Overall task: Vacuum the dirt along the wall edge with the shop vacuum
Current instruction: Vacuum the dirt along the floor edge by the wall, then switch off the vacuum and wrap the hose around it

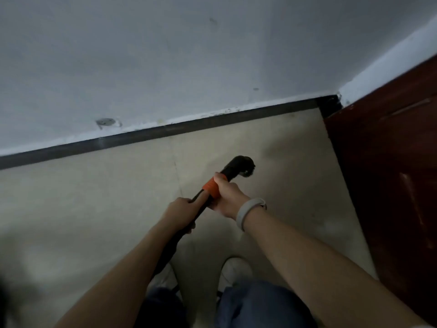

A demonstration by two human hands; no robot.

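Plainly, left hand (181,213) and right hand (228,197) grip unlabelled hose (201,207).

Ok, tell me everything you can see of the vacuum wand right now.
The vacuum wand is a black tube with an orange band partway up and an angled brush nozzle at its tip. It looks like plastic. It slants from between the person's legs up toward the black baseboard, its nozzle over the beige floor, short of the wall edge. The right hand grips it at the orange band; the left hand grips lower down.
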